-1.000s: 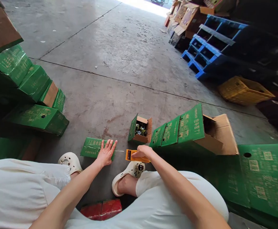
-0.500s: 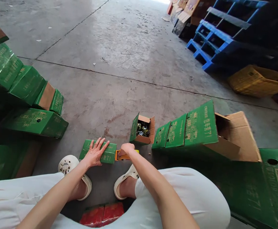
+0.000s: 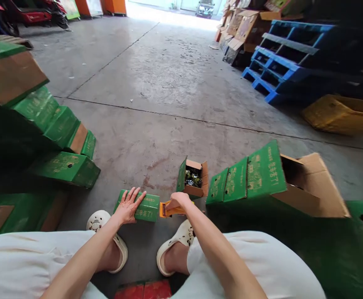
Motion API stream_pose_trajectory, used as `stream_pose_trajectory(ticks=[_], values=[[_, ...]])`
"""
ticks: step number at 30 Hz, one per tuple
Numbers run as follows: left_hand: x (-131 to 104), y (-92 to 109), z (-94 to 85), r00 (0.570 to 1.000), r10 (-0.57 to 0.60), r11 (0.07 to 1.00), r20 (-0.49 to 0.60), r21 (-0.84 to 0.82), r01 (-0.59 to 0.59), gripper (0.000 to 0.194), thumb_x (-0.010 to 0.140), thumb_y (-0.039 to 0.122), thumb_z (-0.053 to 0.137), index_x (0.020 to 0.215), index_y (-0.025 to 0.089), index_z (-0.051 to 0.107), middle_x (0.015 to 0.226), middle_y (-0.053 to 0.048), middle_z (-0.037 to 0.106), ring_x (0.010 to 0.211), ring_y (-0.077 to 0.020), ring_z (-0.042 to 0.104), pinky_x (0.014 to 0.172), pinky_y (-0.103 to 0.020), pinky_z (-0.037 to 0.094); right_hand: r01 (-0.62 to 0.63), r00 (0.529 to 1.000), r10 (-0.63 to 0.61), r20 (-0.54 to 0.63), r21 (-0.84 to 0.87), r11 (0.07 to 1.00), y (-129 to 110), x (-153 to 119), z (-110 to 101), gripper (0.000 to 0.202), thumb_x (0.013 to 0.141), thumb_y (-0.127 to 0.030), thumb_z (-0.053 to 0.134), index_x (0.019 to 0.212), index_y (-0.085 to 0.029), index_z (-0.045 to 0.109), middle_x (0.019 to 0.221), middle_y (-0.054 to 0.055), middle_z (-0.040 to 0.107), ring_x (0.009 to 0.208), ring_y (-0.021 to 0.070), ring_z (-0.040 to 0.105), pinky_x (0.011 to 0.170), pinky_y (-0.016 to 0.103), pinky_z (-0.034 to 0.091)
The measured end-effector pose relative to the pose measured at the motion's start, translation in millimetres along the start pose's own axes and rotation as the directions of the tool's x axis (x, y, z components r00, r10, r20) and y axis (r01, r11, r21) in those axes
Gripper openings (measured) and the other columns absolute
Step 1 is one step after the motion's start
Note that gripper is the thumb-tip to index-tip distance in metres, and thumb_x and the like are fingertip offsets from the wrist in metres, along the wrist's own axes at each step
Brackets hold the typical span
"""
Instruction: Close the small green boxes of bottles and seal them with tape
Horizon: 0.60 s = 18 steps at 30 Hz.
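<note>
A closed green box (image 3: 150,207) rests on the floor between my feet. My left hand (image 3: 129,207) lies on its top with the fingers spread. At the box's right end, my right hand (image 3: 179,202) is wrapped round a yellow-orange tool (image 3: 166,209), whose front touches or nearly touches the box edge. Just beyond the right hand stands an open green box (image 3: 182,177) with dark, glossy wrapped contents.
Green boxes (image 3: 61,124) are stacked at the left. A row of green boxes (image 3: 237,178) stands at the right, one with open flaps. Red boxes (image 3: 156,290) lie between my legs. Farther off are blue pallets (image 3: 275,62) and a yellow crate (image 3: 331,114).
The camera view has tilted up and shifted left, so more of the far background shows. Both hands keep their places on the green box and the tool.
</note>
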State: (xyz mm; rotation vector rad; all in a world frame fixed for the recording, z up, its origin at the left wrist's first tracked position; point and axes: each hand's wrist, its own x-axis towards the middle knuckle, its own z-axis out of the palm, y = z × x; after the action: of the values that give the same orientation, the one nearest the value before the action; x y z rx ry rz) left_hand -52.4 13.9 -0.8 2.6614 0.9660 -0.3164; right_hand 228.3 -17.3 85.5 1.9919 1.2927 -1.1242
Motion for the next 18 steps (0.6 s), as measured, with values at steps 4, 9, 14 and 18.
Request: stream_pose_trajectory(ticks=[4, 9, 14, 18], values=[[1.8, 0.2, -8.4, 1.0, -0.011, 0.999, 0.027, -0.036, 0.012, 0.141, 0.056, 0.036, 0.092, 0.173, 0.031, 0.014, 0.172, -0.021, 0.031, 0.161, -0.0452, 0.019, 0.128, -0.063, -0.001, 0.018, 1.0, -0.018, -0.005, -0.01, 1.0, -4.2, -9.6, 3.1, 0.035, 0.074, -0.048, 0.088, 0.091, -0.019, 0.086, 0.099, 0.012, 0.084, 0.103, 0.0328, 0.08, 0.087, 0.034, 0.06], [3.9, 24.5, -6.9, 0.965, -0.255, 0.962, -0.053, -0.119, 0.248, 0.132, 0.058, 0.042, 0.09, 0.172, 0.031, 0.024, 0.166, -0.022, 0.036, 0.153, -0.0481, 0.03, 0.126, -0.058, 0.009, 0.003, 0.989, -0.005, -0.147, -0.012, 1.0, -9.1, -21.8, 15.2, 0.032, 0.087, -0.036, 0.077, 0.11, -0.016, 0.084, 0.12, 0.022, 0.079, 0.117, 0.035, 0.075, 0.088, 0.035, 0.058], [14.6, 53.4, -15.4, 0.781, -0.622, 0.763, -0.058, -0.266, 0.588, 0.127, 0.066, 0.048, 0.086, 0.172, 0.028, 0.021, 0.157, -0.024, 0.045, 0.14, -0.047, 0.044, 0.116, -0.057, 0.028, 0.026, 0.968, -0.024, -0.248, 0.004, 1.0, 11.0, -29.4, -24.7, 0.047, 0.102, -0.05, 0.058, 0.119, -0.012, 0.078, 0.119, 0.024, 0.078, 0.116, 0.0348, 0.074, 0.083, 0.035, 0.053], [30.3, 46.7, -39.3, 0.692, -0.716, 0.552, 0.091, -0.532, 0.642, 0.105, 0.081, 0.064, 0.071, 0.169, 0.023, 0.03, 0.154, -0.024, 0.05, 0.142, -0.0456, 0.045, 0.115, -0.056, 0.033, 0.098, 0.942, -0.055, -0.33, 0.117, 0.988, 21.2, -42.8, -54.9, 0.049, 0.097, -0.059, 0.062, 0.091, -0.012, 0.076, 0.094, 0.018, 0.078, 0.087, 0.0288, 0.074, 0.066, 0.031, 0.043]])
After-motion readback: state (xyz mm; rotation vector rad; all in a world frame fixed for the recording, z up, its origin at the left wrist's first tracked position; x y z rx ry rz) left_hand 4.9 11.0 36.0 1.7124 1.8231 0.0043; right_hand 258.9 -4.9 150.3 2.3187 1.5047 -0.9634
